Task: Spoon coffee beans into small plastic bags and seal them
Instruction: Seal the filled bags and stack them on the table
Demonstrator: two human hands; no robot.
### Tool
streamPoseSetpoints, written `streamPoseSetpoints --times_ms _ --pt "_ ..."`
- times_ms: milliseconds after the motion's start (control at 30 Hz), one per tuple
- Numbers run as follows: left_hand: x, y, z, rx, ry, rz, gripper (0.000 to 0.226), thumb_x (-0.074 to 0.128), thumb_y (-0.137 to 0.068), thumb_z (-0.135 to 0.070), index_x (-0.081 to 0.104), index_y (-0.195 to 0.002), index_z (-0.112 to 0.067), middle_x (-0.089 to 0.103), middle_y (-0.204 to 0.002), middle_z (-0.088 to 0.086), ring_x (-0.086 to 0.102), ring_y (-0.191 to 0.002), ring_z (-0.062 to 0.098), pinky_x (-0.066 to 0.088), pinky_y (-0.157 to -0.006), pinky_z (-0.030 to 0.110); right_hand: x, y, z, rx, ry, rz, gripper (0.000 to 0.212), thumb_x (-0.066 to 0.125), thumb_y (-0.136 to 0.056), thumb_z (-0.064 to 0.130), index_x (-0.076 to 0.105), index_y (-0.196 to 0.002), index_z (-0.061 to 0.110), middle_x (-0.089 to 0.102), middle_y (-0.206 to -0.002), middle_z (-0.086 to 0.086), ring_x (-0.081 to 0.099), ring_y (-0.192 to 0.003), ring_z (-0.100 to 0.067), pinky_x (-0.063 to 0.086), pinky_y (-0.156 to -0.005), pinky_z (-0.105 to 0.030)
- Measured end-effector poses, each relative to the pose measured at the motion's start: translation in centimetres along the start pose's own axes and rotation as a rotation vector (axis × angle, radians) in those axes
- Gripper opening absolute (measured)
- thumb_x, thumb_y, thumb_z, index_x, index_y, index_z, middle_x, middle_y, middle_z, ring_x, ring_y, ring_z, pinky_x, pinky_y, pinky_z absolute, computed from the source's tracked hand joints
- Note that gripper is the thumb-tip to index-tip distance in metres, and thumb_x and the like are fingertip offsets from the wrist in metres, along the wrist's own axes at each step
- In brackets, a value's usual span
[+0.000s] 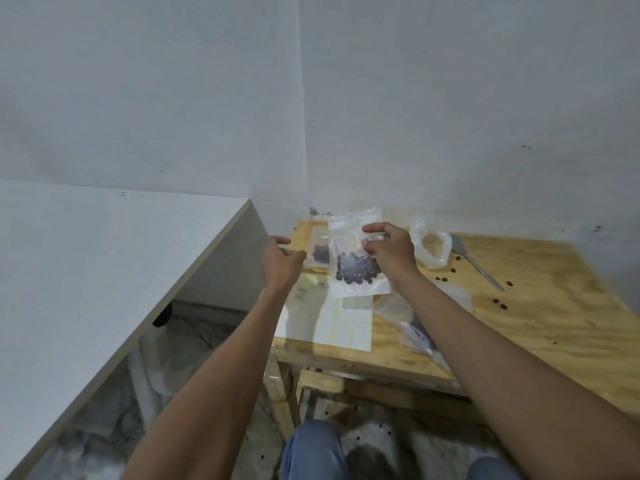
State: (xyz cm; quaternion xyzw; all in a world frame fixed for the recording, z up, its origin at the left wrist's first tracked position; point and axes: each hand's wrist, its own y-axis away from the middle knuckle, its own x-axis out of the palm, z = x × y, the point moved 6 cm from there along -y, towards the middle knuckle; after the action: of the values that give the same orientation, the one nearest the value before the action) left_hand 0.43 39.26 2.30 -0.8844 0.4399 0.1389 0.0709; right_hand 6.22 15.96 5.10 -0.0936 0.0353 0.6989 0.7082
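Your right hand (389,249) is pinching the upper part of a small clear plastic zip bag (356,258) between thumb and curled fingers, holding it upright above the back of the pale plywood bench (540,306); a cluster of dark coffee beans (356,268) is sitting in the lower half of that bag, just below and to the left of your fingers. Your left hand (282,259) is hovering just left of the bag with its fingers loosely extended, gripping nothing and not touching the plastic. Behind the held bag, another small clear bag with a dark clump of beans (320,252) is lying near the bench's back left corner, close to your left fingertips. Beneath the held bag, flat empty clear bags (332,323) are lying stacked at the bench's front left edge. To the right of your right hand, a crumpled open clear plastic bag (431,244) is standing, and a metal spoon (478,266) is lying just beyond it with its handle pointing toward the front right. Loose dark beans (500,303) are lying scattered on the wood near the spoon. Under your right forearm, a larger clear bag holding dark beans (415,336) is lying, partly hidden.
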Motion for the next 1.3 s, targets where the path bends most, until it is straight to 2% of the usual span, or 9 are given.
streamPoseSetpoints --times_ms 133,233,367,467,667,800,900,1067,1300 --pt "1.2 1.4 -3.6 0.015 0.339 -0.006 0.036 0.070 -0.082 -0.001 0.057 -0.115 -0.011 0.062 -0.081 0.004 0.055 -0.070 0.014 0.044 -0.063 0.025 -0.2 0.0 0.2 0.012 -0.006 -0.028 0.023 0.069 -0.088 0.003 0.075 -0.105 0.018 0.067 -0.104 0.003 0.061 -0.077 -0.006 0.046 -0.064 -0.021" --pt "3.3 2.5 -5.0 0.003 0.421 0.016 0.040 0.073 -0.080 -0.002 0.058 -0.115 -0.011 0.065 -0.084 0.002 0.060 -0.076 0.012 0.045 -0.067 0.024 -0.1 0.1 0.5 0.016 -0.043 -0.044 0.021 0.068 -0.088 0.005 0.074 -0.100 0.022 0.070 -0.100 0.002 0.063 -0.081 -0.013 0.048 -0.069 -0.026" --pt "5.3 3.8 -5.7 -0.033 0.491 -0.001 0.041 0.073 -0.080 -0.002 0.056 -0.117 -0.012 0.064 -0.083 0.008 0.059 -0.071 0.012 0.043 -0.060 0.017 -0.3 0.3 1.2 0.017 -0.111 -0.090 0.009 0.068 -0.091 0.019 0.075 -0.097 0.019 0.072 -0.097 0.006 0.067 -0.090 -0.014 0.053 -0.079 -0.029" --pt "6.0 4.6 -5.7 -0.017 0.503 -0.007 0.040 0.071 -0.082 0.000 0.055 -0.116 -0.014 0.068 -0.084 0.011 0.061 -0.068 0.010 0.045 -0.063 0.017 -0.6 0.5 1.5 -0.024 -0.118 -0.118 0.014 0.079 -0.085 0.029 0.074 -0.094 0.020 0.074 -0.096 0.009 0.070 -0.085 -0.007 0.055 -0.077 -0.024" --pt "6.5 5.3 -6.2 0.155 0.406 0.013 0.041 0.072 -0.079 0.004 0.056 -0.110 -0.018 0.060 -0.078 0.000 0.062 -0.073 0.011 0.054 -0.078 0.031 -1.3 1.0 1.6 -0.056 -0.069 -0.164 0.019 0.084 -0.080 0.016 0.067 -0.083 0.025 0.071 -0.095 0.007 0.067 -0.091 -0.014 0.049 -0.073 -0.022" --pt "6.6 5.3 -5.9 0.188 0.353 -0.016 0.036 0.078 -0.077 -0.005 0.058 -0.097 -0.027 0.061 -0.102 0.001 0.061 -0.090 0.014 0.054 -0.081 0.033 -1.7 1.0 1.6 -0.058 -0.073 -0.174 0.018 0.083 -0.080 0.013 0.069 -0.084 0.023 0.070 -0.093 0.011 0.065 -0.089 -0.010 0.051 -0.082 -0.027" --pt "7.1 4.9 -5.7 0.128 0.347 0.060 0.023 0.077 -0.080 -0.007 0.068 -0.089 -0.026 0.066 -0.116 0.001 0.061 -0.105 0.007 0.049 -0.088 0.028 -1.9 0.8 1.5 -0.076 -0.064 -0.163 0.016 0.082 -0.081 0.013 0.071 -0.085 0.025 0.070 -0.093 0.013 0.066 -0.089 -0.011 0.055 -0.085 -0.033" --pt "7.6 4.3 -5.8 0.053 0.379 0.237 0.021 0.069 -0.084 0.002 0.077 -0.098 -0.011 0.073 -0.090 0.002 0.069 -0.072 0.013 0.054 -0.056 0.021 -1.9 0.3 1.0 -0.074 -0.031 -0.049 0.021 0.086 -0.078 0.017 0.075 -0.093 0.026 0.072 -0.103 0.014 0.067 -0.107 -0.014 0.054 -0.099 -0.040" --pt "8.4 3.5 -5.3 0.015 0.402 0.211 0.019 0.072 -0.082 0.005 0.080 -0.090 -0.011 0.077 -0.091 0.005 0.075 -0.086 0.023 0.062 -0.079 0.034 -1.8 0.1 0.8 -0.005 0.007 -0.136 0.026 0.078 -0.077 0.005 0.075 -0.088 0.028 0.072 -0.095 0.002 0.068 -0.093 -0.020 0.059 -0.082 -0.035"
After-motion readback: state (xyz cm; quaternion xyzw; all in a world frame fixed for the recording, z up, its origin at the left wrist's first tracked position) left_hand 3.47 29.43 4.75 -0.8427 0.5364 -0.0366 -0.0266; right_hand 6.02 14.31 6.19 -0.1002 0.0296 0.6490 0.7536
